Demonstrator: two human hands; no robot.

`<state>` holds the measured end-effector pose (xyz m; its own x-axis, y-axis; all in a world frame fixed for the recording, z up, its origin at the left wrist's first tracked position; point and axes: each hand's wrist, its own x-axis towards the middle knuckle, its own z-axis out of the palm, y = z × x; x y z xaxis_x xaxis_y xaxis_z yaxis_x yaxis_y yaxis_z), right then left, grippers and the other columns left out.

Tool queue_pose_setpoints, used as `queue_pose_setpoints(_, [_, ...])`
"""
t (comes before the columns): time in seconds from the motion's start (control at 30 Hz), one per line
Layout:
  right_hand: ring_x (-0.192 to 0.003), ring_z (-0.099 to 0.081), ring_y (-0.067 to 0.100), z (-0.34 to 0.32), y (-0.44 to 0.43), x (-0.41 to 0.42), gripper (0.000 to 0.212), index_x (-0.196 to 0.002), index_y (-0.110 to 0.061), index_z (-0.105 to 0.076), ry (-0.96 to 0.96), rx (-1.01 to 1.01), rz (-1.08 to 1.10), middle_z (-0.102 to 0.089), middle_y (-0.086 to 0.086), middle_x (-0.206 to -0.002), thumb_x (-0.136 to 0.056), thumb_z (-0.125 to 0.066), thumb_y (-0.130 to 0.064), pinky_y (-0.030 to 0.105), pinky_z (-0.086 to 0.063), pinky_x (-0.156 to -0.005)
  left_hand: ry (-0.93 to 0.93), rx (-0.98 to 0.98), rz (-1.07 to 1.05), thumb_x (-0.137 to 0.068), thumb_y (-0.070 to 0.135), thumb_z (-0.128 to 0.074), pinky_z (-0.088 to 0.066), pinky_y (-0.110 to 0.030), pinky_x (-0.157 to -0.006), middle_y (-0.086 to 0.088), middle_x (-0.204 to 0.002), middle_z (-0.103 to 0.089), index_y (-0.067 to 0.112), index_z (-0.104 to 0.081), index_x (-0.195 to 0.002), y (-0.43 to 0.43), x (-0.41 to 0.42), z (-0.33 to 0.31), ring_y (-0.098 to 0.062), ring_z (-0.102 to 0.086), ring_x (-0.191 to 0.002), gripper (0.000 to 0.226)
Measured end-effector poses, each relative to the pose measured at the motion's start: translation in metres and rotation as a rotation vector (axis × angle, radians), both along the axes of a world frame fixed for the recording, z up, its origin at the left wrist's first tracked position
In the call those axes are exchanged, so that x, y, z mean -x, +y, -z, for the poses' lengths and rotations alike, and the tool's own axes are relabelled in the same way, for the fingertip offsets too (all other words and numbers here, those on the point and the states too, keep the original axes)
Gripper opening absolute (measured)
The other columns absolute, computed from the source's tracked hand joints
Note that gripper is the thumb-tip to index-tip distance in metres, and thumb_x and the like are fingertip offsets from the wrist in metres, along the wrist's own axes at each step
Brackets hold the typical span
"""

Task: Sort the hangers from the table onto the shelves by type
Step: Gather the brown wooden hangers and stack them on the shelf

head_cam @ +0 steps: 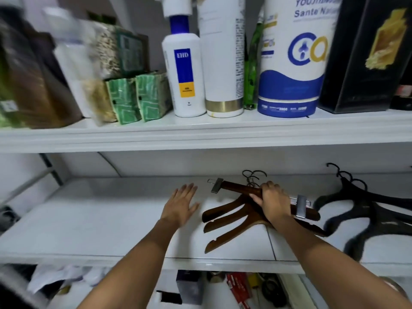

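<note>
Peeking into a white shelving unit, pretty crammed. Up on the top shelf (pixel 200 132): green packs (pixel 124 99), a white pump bottle (pixel 182 74), a taller white bottle (pixel 223 63), a thin green bottle (pixel 250 70), a big blue-and-white tub (pixel 292 63), a black box (pixel 365 52). Blurry bags (pixel 26 81) off at the left end.

Down on the middle shelf (pixel 100 219): a fan of brown wooden hangers (pixel 223 219) lying flat near the front edge. Just right of those, a pile of black hangers (pixel 365 210) with hooks toward the back wall. Crowded over there, open shelf only on the left side.

Left hand (pixel 180 206) just left of the wooden hangers, palm down, hovering or maybe resting on the shelf, hard to tell from this angle. Fingers (pixel 187 190) straight and spread, holding nothing.

Right hand (pixel 272 201) on top of the wooden pile, fingers (pixel 255 198) curled tight round the bar of a wooden clip hanger (pixel 236 188), with a metal clip poking out on either side of the fist.

Random clutter (pixel 238 288) on the bottom shelf.
</note>
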<state>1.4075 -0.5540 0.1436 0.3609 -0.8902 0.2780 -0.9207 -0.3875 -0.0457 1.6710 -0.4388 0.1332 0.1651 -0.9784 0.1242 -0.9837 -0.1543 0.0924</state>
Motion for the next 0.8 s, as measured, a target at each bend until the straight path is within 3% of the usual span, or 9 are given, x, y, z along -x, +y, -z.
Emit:
queue_pose_setpoints(0.33, [-0.112, -0.052, 0.022, 0.016, 0.03, -0.097, 0.052, -0.123, -0.012, -0.054, 0.029, -0.069, -0.21, -0.054, 0.007, -0.124, -0.096, -0.039, -0.053, 0.034, -0.042, -0.092, -0.019, 0.121, -0.091, -0.1, 0.045, -0.027, 0.002, -0.031, -0.121, 0.004, -0.16, -0.004, 0.023, -0.006, -0.152, 0.011, -0.04, -0.05, -0.014, -0.002, -0.148, 0.06])
queue_pose_setpoints(0.8, [-0.118, -0.046, 0.027, 0.045, 0.048, -0.231, 0.05, -0.126, -0.011, -0.051, 0.055, -0.203, -0.247, -0.051, 0.01, -0.128, -0.095, -0.045, -0.049, 0.039, -0.036, -0.096, 0.0, 0.073, 0.001, -0.1, 0.046, -0.025, 0.003, -0.029, -0.119, 0.004, -0.16, -0.004, 0.024, -0.005, -0.152, 0.011, -0.126, -0.013, -0.013, -0.003, -0.148, 0.059])
